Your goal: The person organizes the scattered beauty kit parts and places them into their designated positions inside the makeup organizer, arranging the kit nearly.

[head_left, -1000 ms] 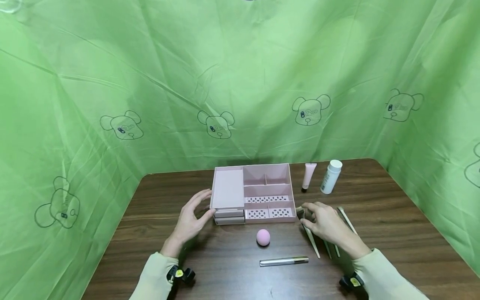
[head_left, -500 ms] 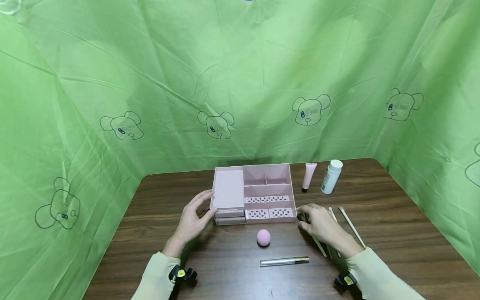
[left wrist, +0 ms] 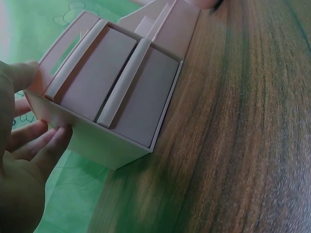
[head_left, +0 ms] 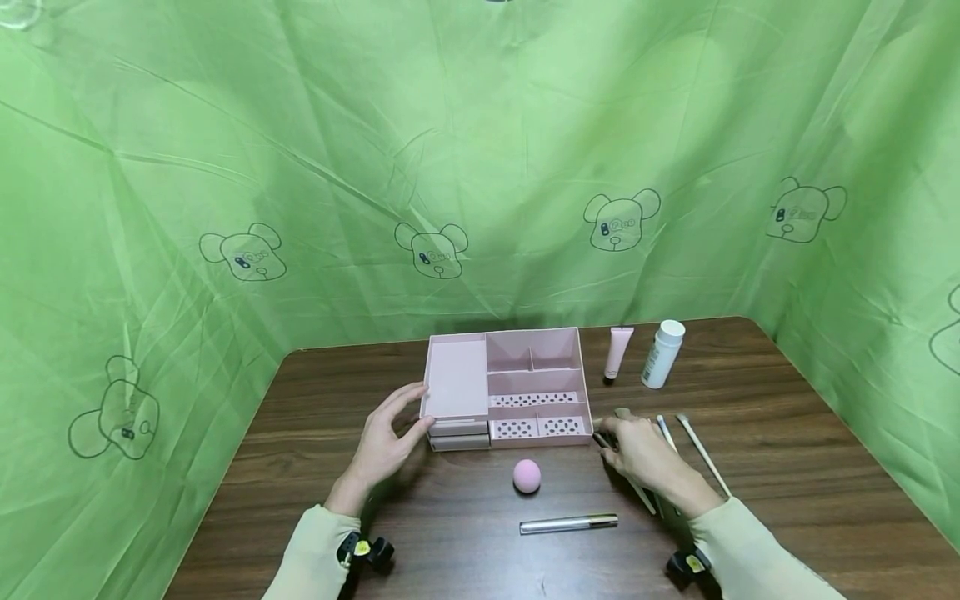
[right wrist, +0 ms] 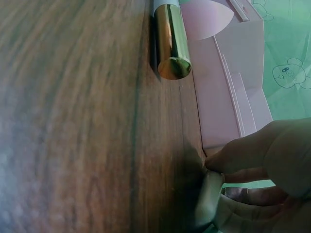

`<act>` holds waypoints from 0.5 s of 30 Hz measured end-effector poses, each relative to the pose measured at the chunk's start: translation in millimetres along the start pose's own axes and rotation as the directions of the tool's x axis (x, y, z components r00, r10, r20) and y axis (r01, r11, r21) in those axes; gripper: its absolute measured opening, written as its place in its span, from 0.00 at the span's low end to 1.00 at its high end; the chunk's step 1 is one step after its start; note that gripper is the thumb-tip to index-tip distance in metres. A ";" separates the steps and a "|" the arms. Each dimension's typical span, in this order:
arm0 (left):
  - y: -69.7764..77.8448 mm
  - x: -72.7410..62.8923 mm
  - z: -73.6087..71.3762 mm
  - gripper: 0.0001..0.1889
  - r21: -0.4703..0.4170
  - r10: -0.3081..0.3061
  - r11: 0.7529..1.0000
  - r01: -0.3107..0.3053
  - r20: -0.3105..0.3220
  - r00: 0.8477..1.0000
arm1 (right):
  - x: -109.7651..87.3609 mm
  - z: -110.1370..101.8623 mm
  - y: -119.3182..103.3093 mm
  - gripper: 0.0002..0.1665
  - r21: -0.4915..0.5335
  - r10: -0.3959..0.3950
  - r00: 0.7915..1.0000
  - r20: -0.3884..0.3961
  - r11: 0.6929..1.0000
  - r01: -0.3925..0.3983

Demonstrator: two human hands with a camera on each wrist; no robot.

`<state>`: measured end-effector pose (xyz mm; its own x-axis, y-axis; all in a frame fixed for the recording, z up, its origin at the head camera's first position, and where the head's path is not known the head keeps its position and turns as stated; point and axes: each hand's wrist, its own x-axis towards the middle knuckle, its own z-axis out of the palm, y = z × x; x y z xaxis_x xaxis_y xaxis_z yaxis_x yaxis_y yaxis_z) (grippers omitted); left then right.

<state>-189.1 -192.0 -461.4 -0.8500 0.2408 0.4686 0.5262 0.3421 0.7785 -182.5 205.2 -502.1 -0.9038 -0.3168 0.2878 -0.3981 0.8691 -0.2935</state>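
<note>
Nearer the pink organizer (head_left: 457, 375) the right hand (head_left: 643, 454) has been shifted; a brush (head_left: 643, 498) is held under its curled fingers, beside the corner. The organizer's side is touched by the left hand (head_left: 381, 446), fingers spread.

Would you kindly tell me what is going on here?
A person's left hand touches the left side of a pink drawer organizer on a wooden table. The right hand is down among makeup brushes by the organizer's front right corner; whether it has a grip on one is hard to tell. A pink makeup sponge and a silver-and-gold tube lie in front of the organizer, with a pink squeeze tube and a white bottle to its right.
</note>
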 end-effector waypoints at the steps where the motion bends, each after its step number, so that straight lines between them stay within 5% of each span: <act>1: 0.1 -0.2 0.1 0.23 -0.004 -0.002 1.000 0.002 0.000 1.000 | 0.2 -0.6 -0.3 0.16 0.000 0.003 1.000 0.006 1.000 -0.003; 15: 1.8 -0.4 -0.4 0.23 0.007 -0.008 1.000 0.008 -0.001 1.000 | 1.1 -20.0 -1.8 0.15 -0.008 0.067 0.997 -0.040 0.998 -0.067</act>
<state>-187.8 -191.8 -460.0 -0.8540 0.2371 0.4631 0.5197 0.3504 0.7792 -179.6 210.8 -483.0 -0.9213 -0.2428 0.3037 -0.3355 0.8912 -0.3051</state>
